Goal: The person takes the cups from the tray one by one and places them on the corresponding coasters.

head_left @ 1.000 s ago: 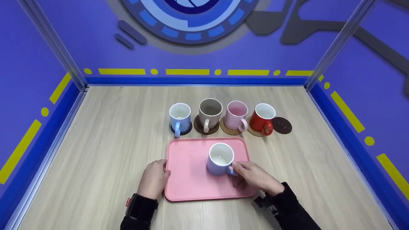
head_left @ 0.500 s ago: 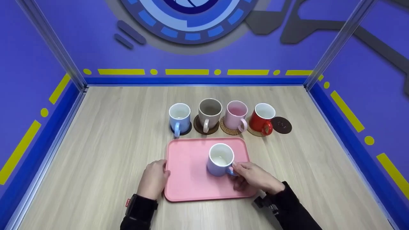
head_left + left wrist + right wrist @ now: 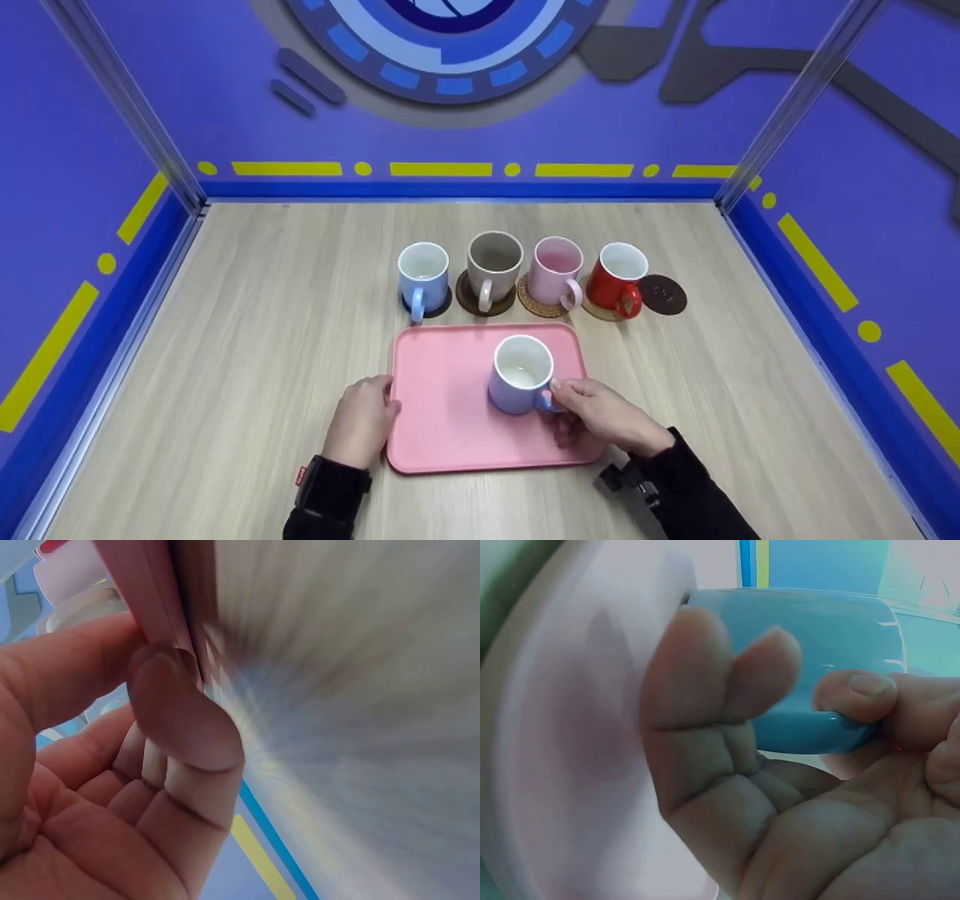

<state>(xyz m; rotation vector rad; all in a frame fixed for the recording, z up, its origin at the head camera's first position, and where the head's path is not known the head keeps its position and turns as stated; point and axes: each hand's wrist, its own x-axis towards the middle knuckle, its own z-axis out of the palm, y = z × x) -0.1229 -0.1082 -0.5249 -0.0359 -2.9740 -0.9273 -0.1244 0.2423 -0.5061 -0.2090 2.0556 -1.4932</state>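
A pink rectangular tray (image 3: 442,442) lies on the table, its left edge pinched between the thumb and fingers of my left hand (image 3: 361,420). The left wrist view shows that thumb against the pink rim (image 3: 150,592). On the tray's right half a blue mug (image 3: 516,394) with a white inside stands upright. My right hand (image 3: 607,416) pinches its handle, with the thumb on top. In the right wrist view the mug's glossy blue side (image 3: 825,637) shows behind the curled fingers, and its handle is partly hidden by them.
Behind the tray stand a light blue mug (image 3: 426,289), a grey-beige mug (image 3: 493,274), a pink mug (image 3: 550,281) and a red mug (image 3: 609,283), each on a round coaster. A bare dark coaster (image 3: 663,295) lies right of the red mug. Blue-purple walls (image 3: 465,139) enclose the table.
The blue mug and my right hand have shifted very slightly to the right on the tray. My left hand keeps its hold on the tray's edge.
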